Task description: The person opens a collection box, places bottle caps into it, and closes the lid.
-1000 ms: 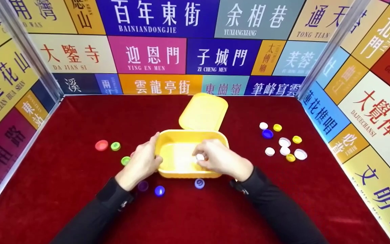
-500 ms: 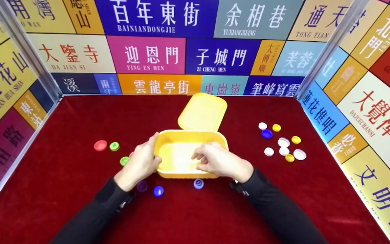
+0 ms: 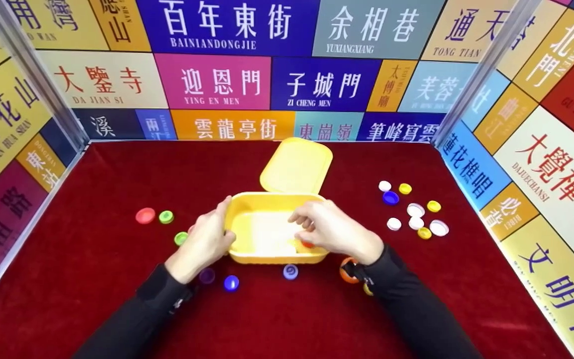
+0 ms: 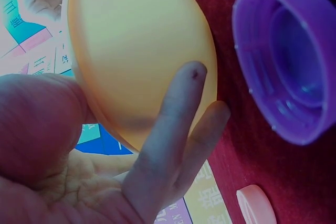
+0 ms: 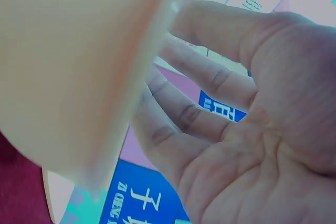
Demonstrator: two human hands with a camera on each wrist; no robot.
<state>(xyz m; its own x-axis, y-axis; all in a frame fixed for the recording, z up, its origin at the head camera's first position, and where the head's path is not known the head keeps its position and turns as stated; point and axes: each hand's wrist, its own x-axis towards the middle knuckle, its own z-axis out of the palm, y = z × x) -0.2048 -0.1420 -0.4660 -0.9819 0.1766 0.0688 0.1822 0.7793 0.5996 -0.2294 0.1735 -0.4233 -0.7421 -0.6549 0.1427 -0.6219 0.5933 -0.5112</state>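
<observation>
Steadying yellow box (image 3: 267, 234) (lid up), left hand (image 3: 207, 242); right hand (image 3: 334, 232) inside.

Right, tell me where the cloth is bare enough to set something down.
Free: the red cloth behind the red cap, and the near strip between the sleeves. Crowded: the white and yellow caps on the right, and the loose caps before the yellow box.
</observation>
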